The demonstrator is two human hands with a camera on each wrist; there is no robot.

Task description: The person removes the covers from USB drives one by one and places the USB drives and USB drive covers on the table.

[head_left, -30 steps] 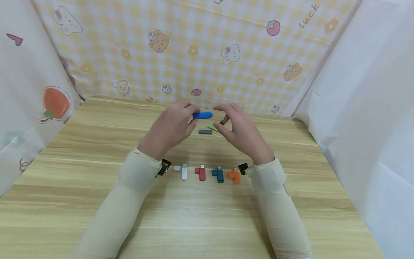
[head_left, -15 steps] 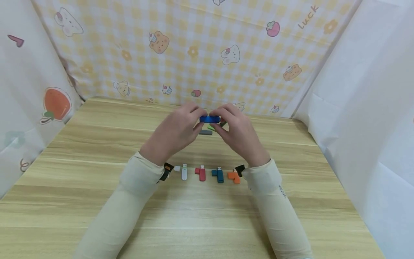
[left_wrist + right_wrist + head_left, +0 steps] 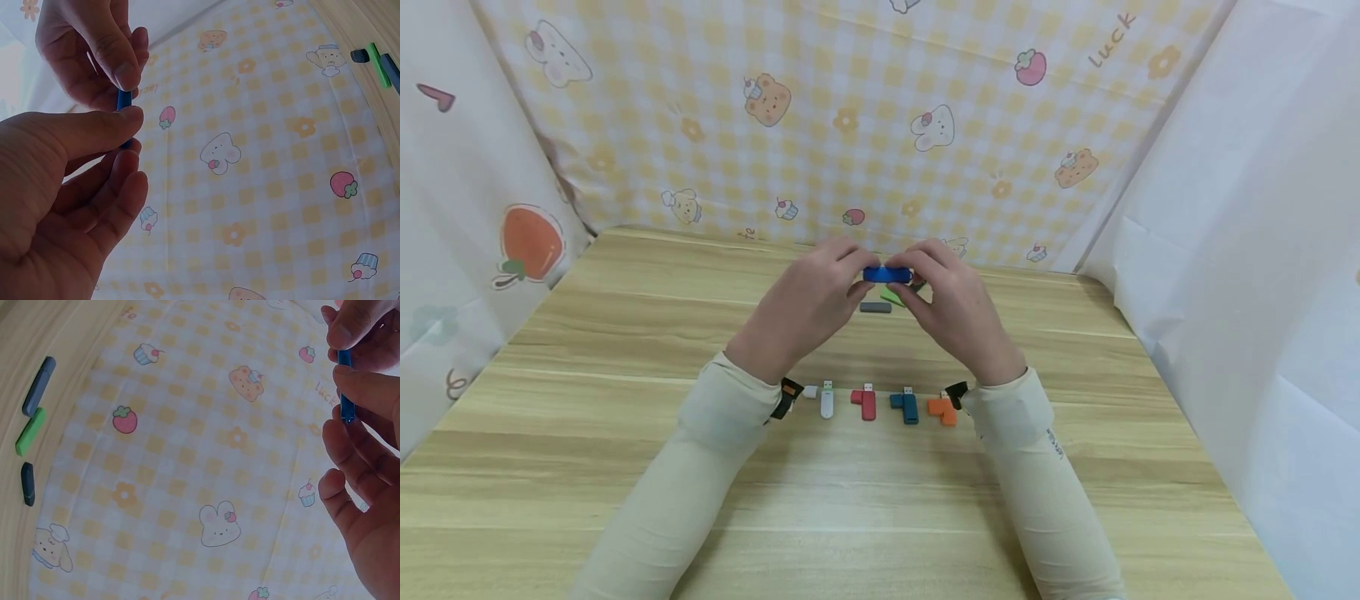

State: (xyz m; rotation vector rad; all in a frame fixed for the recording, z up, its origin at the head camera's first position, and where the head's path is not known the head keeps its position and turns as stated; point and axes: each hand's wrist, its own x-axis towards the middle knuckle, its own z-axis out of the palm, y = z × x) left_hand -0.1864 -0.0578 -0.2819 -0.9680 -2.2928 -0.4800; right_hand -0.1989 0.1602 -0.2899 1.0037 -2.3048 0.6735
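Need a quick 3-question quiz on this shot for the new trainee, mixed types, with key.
1. True or false: the left hand and right hand both pinch the blue stick.
2. Which of these lies furthest left in the head view? A) orange stick B) red stick C) white stick
3. Short answer: in the right wrist view, what colour stick lies on the table between two darker ones?

Key: 1. True. 2. C. 3. Green stick.
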